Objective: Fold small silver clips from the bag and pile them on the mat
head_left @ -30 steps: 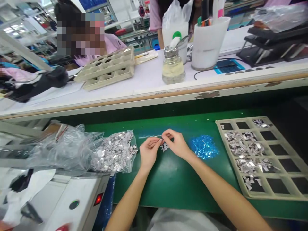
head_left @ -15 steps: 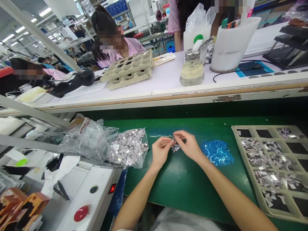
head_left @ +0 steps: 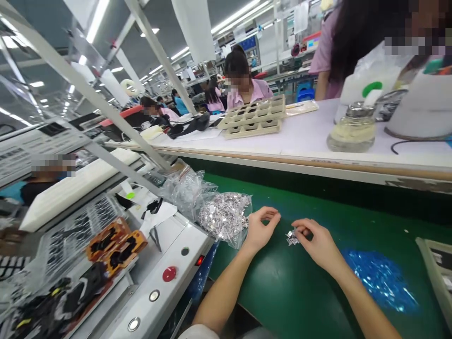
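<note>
My left hand (head_left: 260,230) hovers above the green bench mat (head_left: 271,282), thumb and fingertips drawn together. Whatever lies between those fingertips is too small to make out. To its right, my right hand (head_left: 318,242) bends its fingers in a pinch at the edge of a little heap of small silver metal pieces (head_left: 291,238). The fingers partly cover that heap, and I cannot make out what is in the pinch. Beside my left hand, a clear plastic bag (head_left: 226,216) full of similar silver pieces rests on the mat.
A pile of shiny blue film strips (head_left: 381,280) lies right of my right arm. A divided tray (head_left: 429,256) is cut off at the right edge. Ahead runs a raised white shelf (head_left: 303,134) with a glass jar (head_left: 351,132). A machine with a red button (head_left: 169,274) stands left.
My hands, together over the small heap before, are now apart, the left one to the left of the heap. The view has swung left, so most of the divided tray is out of sight.
</note>
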The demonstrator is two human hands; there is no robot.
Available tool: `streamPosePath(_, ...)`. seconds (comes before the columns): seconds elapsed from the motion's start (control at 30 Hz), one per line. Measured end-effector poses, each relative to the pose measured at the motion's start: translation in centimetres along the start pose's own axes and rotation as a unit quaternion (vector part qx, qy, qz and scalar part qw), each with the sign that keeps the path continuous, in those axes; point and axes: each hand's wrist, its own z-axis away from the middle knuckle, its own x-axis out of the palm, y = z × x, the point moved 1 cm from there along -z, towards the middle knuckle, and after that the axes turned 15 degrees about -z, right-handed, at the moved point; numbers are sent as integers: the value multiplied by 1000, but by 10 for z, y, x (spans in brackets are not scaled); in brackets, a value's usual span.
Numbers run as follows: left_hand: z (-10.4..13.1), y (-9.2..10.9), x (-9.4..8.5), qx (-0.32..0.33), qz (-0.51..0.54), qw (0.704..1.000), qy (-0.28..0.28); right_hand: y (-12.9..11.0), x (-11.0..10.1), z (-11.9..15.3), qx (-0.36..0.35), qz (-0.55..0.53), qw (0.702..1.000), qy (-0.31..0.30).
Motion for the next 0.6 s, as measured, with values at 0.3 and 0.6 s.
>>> streamPosePath(0.3,-27,-49,-53,-58,-473,879,26,8,7,-1,0,100,994,-52)
streamPosePath(0.6,-26,-56,-52,-42,-506,861,-26,16,-13,-3,-81,200,973,79)
